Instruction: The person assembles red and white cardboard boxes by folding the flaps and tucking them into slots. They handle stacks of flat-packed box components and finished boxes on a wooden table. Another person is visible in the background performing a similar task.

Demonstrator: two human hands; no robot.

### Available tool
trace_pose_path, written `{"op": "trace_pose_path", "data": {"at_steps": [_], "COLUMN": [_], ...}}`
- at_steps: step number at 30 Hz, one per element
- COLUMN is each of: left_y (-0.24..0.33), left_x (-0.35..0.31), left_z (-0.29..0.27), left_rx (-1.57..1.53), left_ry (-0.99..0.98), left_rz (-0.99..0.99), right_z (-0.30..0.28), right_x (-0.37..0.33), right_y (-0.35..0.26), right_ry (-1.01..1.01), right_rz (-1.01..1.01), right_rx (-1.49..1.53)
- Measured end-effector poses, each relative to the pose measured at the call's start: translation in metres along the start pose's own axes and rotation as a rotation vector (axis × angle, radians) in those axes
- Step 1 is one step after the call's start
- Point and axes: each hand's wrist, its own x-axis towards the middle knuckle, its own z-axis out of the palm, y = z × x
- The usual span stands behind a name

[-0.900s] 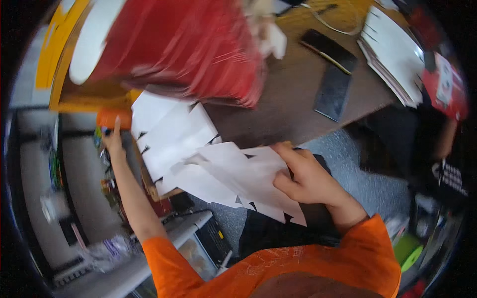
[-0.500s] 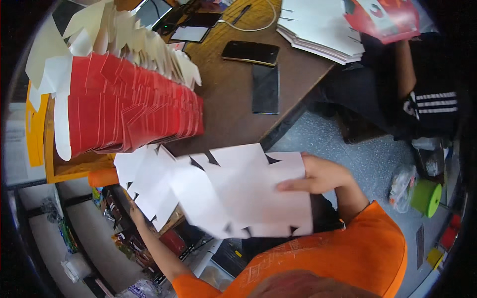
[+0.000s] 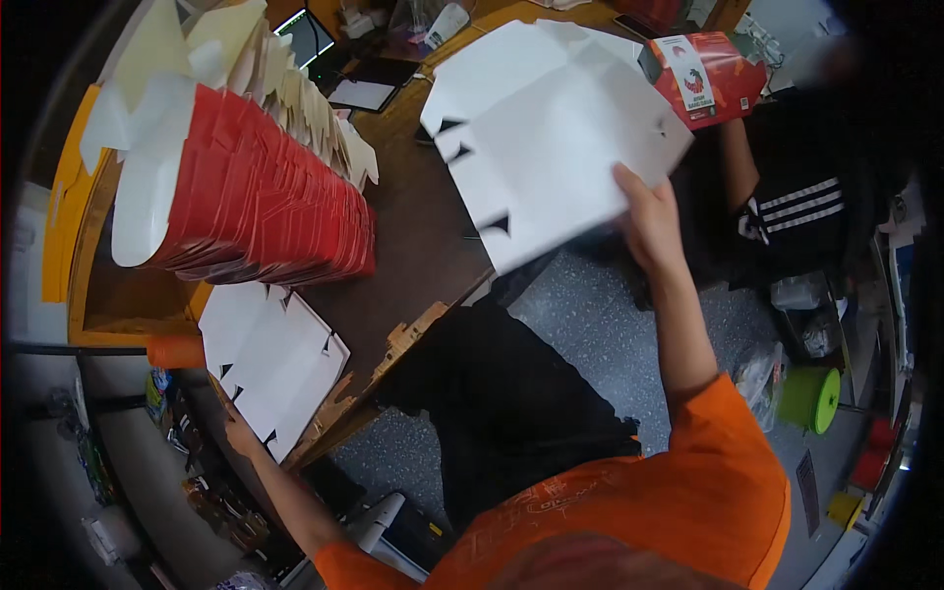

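Brown wooden table, one, its near edge chipped, filling the middle and far ground. Red cartons, one long nested row, on the table's left, white inner face to the left, pale flaps along the far side. Notched white card, one sheet or several together, uncertain; held raised over the table's right part, far and left of the right hand, long axis apparently running from near right to far left. Of the two hands the right is much the nearer; it pinches the card's near-right end, thumb on the upper face, other fingers hidden beneath. Flat white stack, similarly notched, at the table's near-left edge, well apart from the raised card. Red box, at the end of a co-worker's forearm, just beside the card's right corner; contact cannot be told. Green drum, right. Black flat device, far, between row and card. Left hand, at the stack's outer left edge; fingers mostly hidden, whether pinching or spread cannot be told. Orange cylinder, beyond that hand.
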Motion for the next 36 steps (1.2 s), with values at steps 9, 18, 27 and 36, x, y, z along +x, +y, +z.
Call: {"op": "trace_pose_path", "data": {"at_steps": [9, 18, 27, 36], "left_y": [0.006, 0.012, -0.027, -0.028], "left_x": [-0.008, -0.006, 0.026, 0.009], "left_z": [0.003, 0.011, 0.034, 0.028], "left_rx": [0.010, -0.037, 0.008, -0.353], "left_ry": [0.066, -0.004, 0.009, 0.089], "left_rz": [0.002, 0.025, 0.056, 0.074], "right_z": [0.096, 0.124, 0.068, -0.088], "right_x": [0.116, 0.151, 0.005, -0.103], "right_y": [0.023, 0.029, 0.014, 0.032], "right_ry": [-0.108, -0.164, 0.076, -0.001], "right_rz": [-0.206, -0.192, 0.017, 0.618], "right_rx": [-0.006, 0.109, 0.402, 0.290]}}
